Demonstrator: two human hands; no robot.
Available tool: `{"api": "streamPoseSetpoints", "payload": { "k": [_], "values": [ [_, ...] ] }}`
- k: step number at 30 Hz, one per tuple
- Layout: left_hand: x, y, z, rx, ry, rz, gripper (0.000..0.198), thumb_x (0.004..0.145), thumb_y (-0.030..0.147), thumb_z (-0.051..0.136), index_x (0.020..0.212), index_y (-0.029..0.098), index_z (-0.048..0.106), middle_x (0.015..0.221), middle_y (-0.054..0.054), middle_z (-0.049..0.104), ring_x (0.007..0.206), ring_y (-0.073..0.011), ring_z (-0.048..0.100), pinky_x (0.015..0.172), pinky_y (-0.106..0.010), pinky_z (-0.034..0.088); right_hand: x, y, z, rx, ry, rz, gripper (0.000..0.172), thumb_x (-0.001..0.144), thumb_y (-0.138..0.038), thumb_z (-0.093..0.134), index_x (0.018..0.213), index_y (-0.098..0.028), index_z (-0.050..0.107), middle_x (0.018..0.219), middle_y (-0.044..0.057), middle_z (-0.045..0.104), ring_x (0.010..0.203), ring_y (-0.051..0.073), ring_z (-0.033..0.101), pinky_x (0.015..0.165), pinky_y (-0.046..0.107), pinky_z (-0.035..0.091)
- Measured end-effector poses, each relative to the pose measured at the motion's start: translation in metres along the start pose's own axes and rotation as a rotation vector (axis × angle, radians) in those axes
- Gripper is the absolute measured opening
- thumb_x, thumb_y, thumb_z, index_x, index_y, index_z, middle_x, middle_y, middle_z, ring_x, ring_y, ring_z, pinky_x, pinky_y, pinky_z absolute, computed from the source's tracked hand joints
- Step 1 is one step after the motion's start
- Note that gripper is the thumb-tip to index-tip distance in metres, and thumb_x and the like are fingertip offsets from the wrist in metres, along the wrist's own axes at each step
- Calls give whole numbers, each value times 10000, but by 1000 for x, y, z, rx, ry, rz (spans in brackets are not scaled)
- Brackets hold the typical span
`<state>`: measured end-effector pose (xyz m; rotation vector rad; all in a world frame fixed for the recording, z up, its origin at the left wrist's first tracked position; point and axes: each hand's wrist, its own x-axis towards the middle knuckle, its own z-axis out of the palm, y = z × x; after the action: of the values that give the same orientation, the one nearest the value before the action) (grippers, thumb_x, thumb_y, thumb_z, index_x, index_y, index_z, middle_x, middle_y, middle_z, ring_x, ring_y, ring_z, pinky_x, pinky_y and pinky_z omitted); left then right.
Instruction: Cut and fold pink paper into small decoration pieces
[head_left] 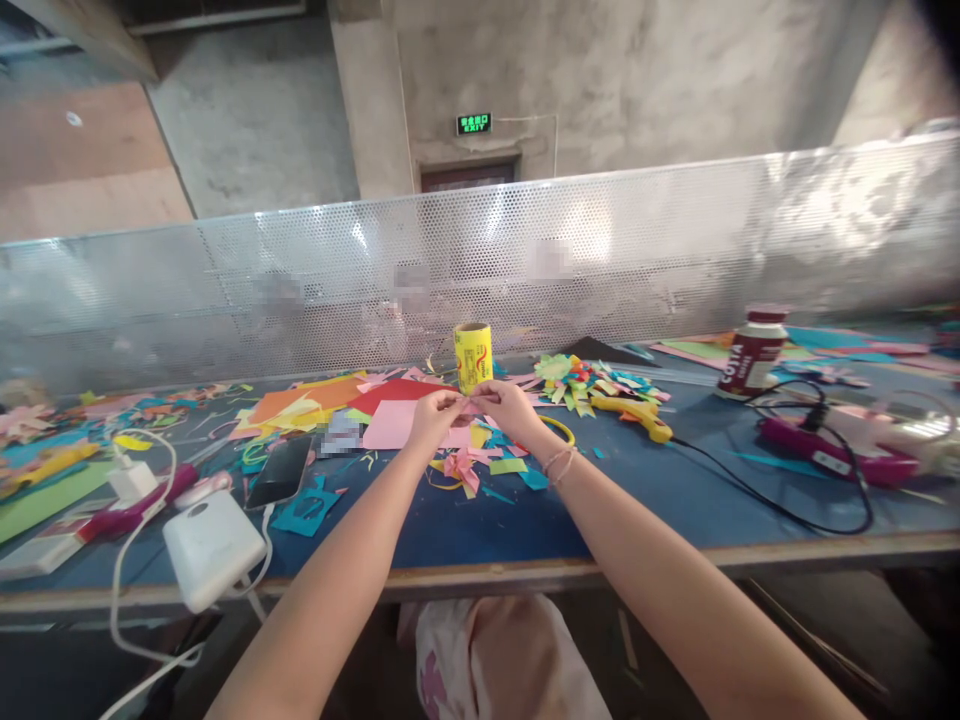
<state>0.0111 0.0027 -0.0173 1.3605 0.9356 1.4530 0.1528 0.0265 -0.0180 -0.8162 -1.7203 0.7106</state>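
Pink paper piece (470,406): before the yellow printed tube (473,358)
Left hand (437,413): fingertips pinching it
Right hand (511,407): likewise pinching
Paper step: seemingly fingertip shaping; next move calls for fine control

A: Room?
B: Bare grey concrete wall (615,70), lit green exit sign (474,123) above a dark doorway (466,179).
A: Furniture?
B: Blue-topped table (480,540), perforated metal partition (457,255) along its far side, bright glare (877,205) toward the right.
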Motion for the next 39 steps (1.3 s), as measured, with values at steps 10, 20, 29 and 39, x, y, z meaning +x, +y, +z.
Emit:
{"api": "streamPoseSetpoints", "payload": {
  "k": [10,20,29,39],
  "values": [
    [1,-1,-2,64,5,36,185,632,308,682,621,160,573,520,6,597,519,-169,628,576,-298,517,6,-2,-11,-97,27,81,64,652,-206,561,614,-165,591,529,-29,538,491,93,477,508,218,414],
    [3,-3,0,17,31,11,205,602,302,708,620,151,571,518,-1,606,508,-162,622,564,-289,510,9,5,-12,270,113,287,56,627,-165,621,674,-147,646,558,-29,567,485,70,495,530,219,474],
    [1,1,-3,-60,57,-44,278,547,335,744,663,125,604,569,-19,628,542,-150,619,645,-324,519,4,-4,-14,351,76,295,124,634,-196,676,735,-147,621,719,1,622,606,85,571,588,218,526],
    [2,2,-6,-135,79,-97,193,613,250,713,716,113,625,639,-47,647,557,-140,629,621,-276,514,6,3,-12,367,48,299,181,577,-156,728,631,-147,556,584,-32,588,566,89,597,670,246,542]
  ]
}}
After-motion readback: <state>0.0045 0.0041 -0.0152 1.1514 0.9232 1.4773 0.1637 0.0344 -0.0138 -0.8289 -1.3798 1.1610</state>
